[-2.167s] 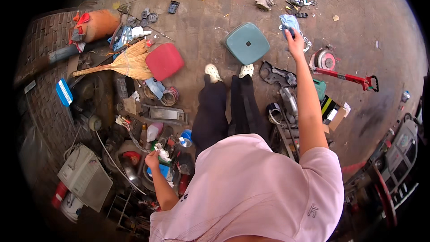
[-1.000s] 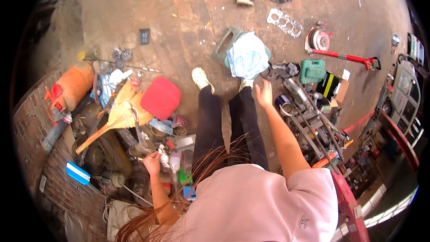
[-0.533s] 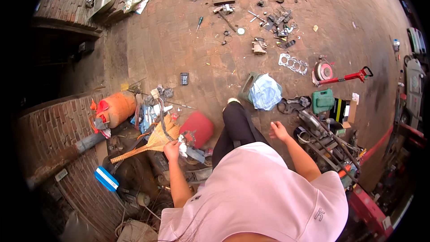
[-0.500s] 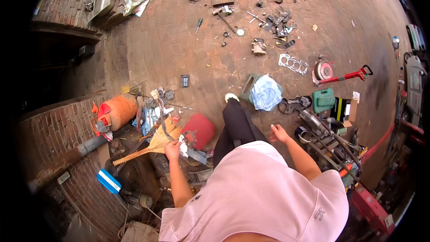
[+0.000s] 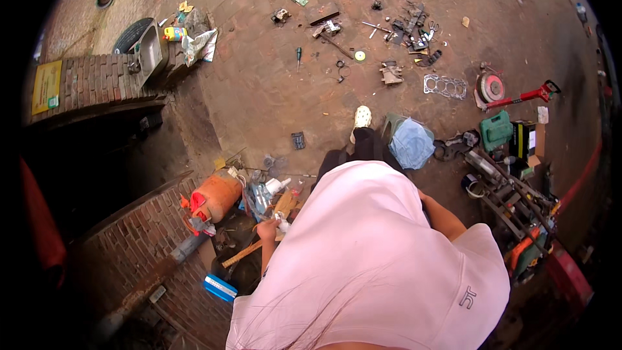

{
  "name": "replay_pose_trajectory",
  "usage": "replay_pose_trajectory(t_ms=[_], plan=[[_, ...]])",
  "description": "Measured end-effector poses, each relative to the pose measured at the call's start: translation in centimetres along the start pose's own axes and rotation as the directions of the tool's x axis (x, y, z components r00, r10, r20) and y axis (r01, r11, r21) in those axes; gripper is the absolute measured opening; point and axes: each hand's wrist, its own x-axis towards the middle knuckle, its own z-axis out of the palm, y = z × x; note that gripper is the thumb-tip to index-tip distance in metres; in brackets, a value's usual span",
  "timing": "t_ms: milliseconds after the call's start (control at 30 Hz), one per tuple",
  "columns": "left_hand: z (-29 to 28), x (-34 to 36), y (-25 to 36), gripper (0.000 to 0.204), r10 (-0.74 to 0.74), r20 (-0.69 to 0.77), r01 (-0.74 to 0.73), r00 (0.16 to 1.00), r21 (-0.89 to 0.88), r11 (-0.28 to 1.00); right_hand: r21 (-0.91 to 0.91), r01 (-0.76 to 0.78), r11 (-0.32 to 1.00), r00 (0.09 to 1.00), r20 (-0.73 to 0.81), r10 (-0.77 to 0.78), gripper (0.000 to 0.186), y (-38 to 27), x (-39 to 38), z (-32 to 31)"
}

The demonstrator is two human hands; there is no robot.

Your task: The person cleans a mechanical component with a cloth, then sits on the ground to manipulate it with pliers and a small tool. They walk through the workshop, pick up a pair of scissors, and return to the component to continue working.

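Observation:
My left hand is closed at the lower left, with a crumpled white tissue at its fingertips. Just beyond lies a straw broom, its handle passing behind my wrist toward the lower left. On the right, my forearm bends in toward my body, and the pink shirt hides the fingers of my right hand. An orange gas cylinder lies to the left of the broom. Ahead of my right arm, a light blue cloth covers a greenish stool or crate.
Metal parts, a hammer, a screwdriver and a head gasket lie on the brick ground ahead. To the right are a red jack, a green case and a metal frame. A brick wall runs along the left.
I have leaned forward and the view has shifted, so my body covers the red stool and more of the broom. My right hand, open before, has drawn in behind my shirt.

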Motion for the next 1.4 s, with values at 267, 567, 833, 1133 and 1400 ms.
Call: replay_pose_trajectory(t_ms=[267,567,833,1133,1400], plan=[[-4.3,10.6,9.6,0.028,0.036,0.053,-0.029,0.998,-0.126,0.992,-0.311,-0.043,0.949,0.951,-0.304,-0.057,0.049,0.6,1.9,1.9],[-6.5,26.0,31.1,0.023,0.295,0.064,-0.286,0.953,-0.124,0.950,0.035,0.363,0.931,0.350,-0.932,-0.101,0.034,-20.4,-6.2,7.8],[-7.3,30.3,47.5,0.025,0.458,0.131,-0.467,0.879,0.042,0.883,0.151,0.888,0.434,0.145,-0.988,0.048,0.027,-4.9,12.2,10.5],[-5.3,33.1,54.0,0.024,0.561,0.243,-0.602,0.791,0.146,0.785,0.062,0.569,0.820,0.141,-0.990,-0.023,0.025,-21.2,-5.0,9.6],[-5.6,27.9,56.9,0.022,0.523,0.198,-0.559,0.829,0.289,0.777,0.149,0.362,0.920,0.601,-0.792,-0.108,0.027,-37.0,-25.5,-2.3]])
